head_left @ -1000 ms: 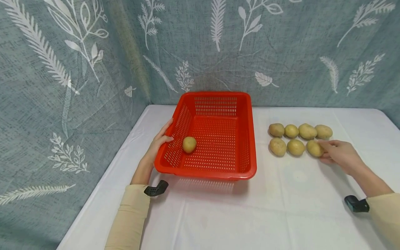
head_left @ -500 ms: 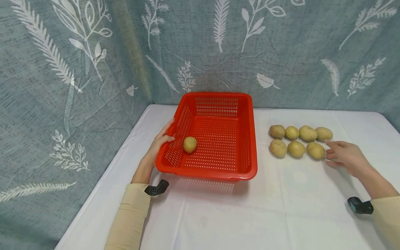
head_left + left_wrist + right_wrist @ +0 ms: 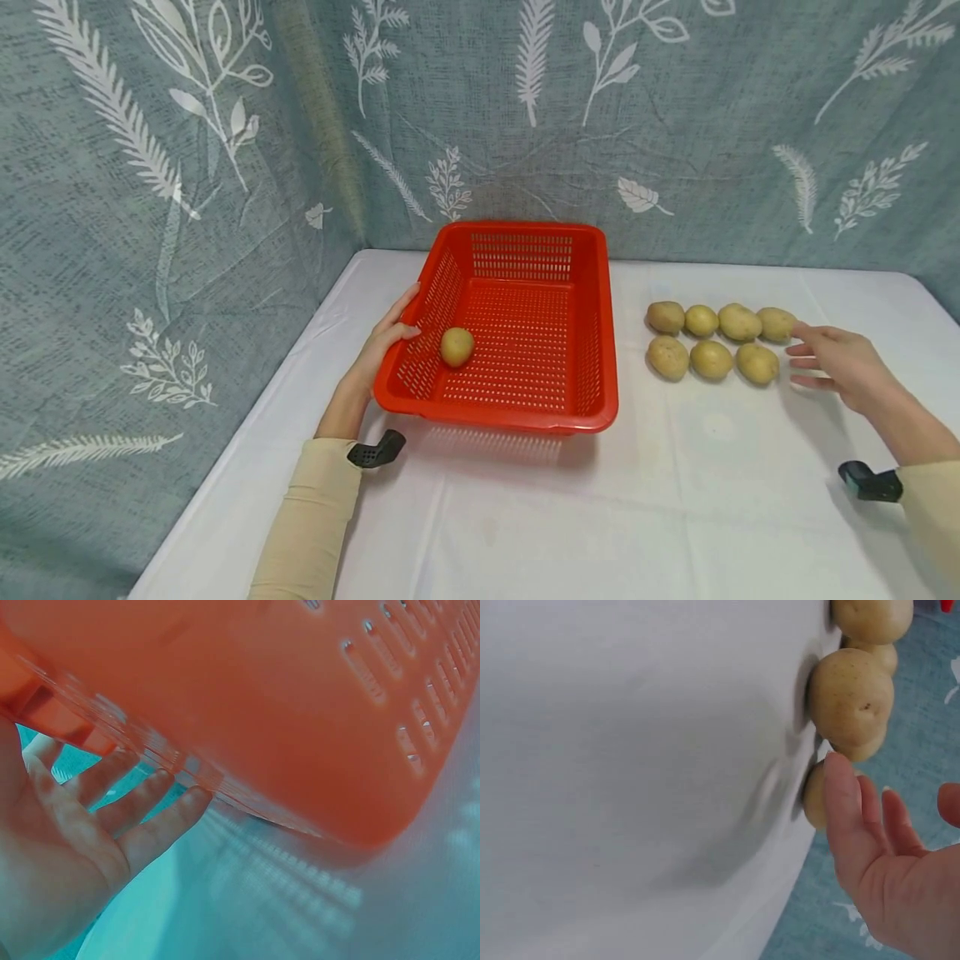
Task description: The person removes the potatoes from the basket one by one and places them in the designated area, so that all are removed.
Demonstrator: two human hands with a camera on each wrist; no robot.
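A red plastic basket (image 3: 517, 421) with slotted walls stands left of centre, one potato (image 3: 457, 347) lying inside near its left wall. My left hand (image 3: 382, 343) grips the basket's left rim; in the left wrist view its fingers (image 3: 161, 829) lie against the outside below the rim. On the right, potatoes sit in two rows, a front row of three and several behind. My right hand (image 3: 843, 362) is beside the right end of the rows, fingers extended and holding nothing. Its index fingertip is right at the back row's end potato (image 3: 776, 324), close to the front row's end potato (image 3: 757, 364).
A white cloth (image 3: 600, 517) covers the table. Blue-green curtains (image 3: 480, 142) with white leaf prints hang behind the table and along its left side. A dark wrist device (image 3: 870, 482) sits on the right wrist, another device (image 3: 377, 450) on the left.
My right hand has let go of the front row's end potato, its fingers straightening, and moved slightly right and back toward the rear row's end potato. My left hand and the basket stay put.
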